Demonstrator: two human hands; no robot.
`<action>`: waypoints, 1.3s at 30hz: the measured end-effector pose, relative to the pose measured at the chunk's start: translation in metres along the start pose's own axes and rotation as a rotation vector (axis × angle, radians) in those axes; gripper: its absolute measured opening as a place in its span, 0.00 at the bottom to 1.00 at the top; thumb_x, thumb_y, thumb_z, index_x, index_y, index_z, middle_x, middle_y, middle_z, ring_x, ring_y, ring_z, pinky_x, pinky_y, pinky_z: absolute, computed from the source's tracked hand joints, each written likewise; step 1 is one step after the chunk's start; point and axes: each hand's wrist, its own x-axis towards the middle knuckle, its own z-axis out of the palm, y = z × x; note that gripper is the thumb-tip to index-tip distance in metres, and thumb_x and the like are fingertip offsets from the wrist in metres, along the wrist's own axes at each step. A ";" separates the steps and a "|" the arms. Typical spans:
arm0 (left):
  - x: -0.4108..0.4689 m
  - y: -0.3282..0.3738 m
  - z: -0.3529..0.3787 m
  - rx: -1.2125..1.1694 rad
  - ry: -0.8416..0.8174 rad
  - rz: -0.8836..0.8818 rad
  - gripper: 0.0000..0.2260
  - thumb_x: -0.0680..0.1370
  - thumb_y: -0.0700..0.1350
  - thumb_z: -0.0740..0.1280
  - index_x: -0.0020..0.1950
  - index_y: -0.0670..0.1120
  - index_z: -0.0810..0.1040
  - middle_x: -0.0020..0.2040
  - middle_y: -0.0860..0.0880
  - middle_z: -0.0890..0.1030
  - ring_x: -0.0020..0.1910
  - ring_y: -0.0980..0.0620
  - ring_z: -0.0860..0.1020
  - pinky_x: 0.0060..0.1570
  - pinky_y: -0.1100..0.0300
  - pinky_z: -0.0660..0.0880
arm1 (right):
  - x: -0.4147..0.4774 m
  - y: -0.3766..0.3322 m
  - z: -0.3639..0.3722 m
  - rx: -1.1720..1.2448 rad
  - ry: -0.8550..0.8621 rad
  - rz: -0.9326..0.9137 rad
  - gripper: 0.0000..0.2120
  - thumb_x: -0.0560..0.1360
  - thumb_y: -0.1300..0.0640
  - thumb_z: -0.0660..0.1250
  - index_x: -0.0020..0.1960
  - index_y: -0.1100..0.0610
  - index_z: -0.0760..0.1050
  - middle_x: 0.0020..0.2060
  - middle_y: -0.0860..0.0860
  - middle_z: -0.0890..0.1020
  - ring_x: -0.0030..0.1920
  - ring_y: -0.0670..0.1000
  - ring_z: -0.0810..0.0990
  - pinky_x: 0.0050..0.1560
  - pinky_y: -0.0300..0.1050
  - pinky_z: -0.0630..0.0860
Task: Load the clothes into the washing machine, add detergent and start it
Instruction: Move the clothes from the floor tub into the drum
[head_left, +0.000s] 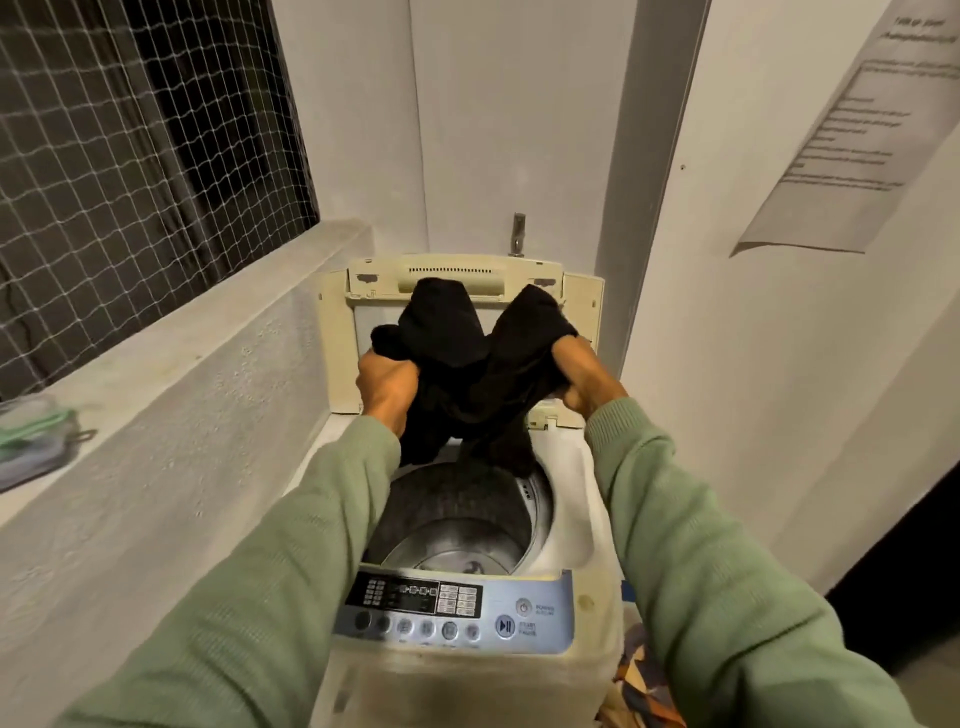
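Gripping black garment (467, 364) with left hand (387, 387) and right hand (584, 376), apart, mid-frame. Hanging just above open drum (457, 519); straight down next, probably.

Grey concrete window ledge (208, 332) along the left wall carries a clear plastic container (36, 447) (green bits inside, blurred) at its near end. Washing machine (467, 686) just beside the ledge; patterned fabric (641, 670) low at its right.
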 end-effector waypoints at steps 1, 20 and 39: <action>0.005 -0.006 0.000 0.027 -0.013 -0.004 0.11 0.75 0.39 0.62 0.55 0.45 0.78 0.51 0.45 0.80 0.50 0.43 0.79 0.50 0.56 0.75 | 0.005 0.004 0.010 -0.016 -0.033 0.003 0.17 0.77 0.47 0.64 0.63 0.54 0.73 0.55 0.55 0.82 0.53 0.56 0.82 0.52 0.54 0.81; 0.102 -0.131 -0.010 0.182 -0.415 -0.285 0.21 0.71 0.38 0.72 0.63 0.41 0.75 0.57 0.42 0.79 0.56 0.42 0.77 0.58 0.54 0.74 | 0.066 0.145 0.074 -0.438 0.180 0.268 0.19 0.78 0.63 0.58 0.66 0.68 0.71 0.61 0.62 0.78 0.59 0.62 0.78 0.63 0.58 0.74; 0.136 -0.216 0.016 0.221 -0.677 -0.513 0.20 0.81 0.35 0.61 0.73 0.42 0.67 0.65 0.44 0.74 0.60 0.45 0.75 0.59 0.53 0.74 | 0.104 0.223 0.069 -0.577 -0.049 0.582 0.18 0.79 0.64 0.60 0.68 0.61 0.67 0.55 0.58 0.75 0.52 0.57 0.76 0.49 0.50 0.78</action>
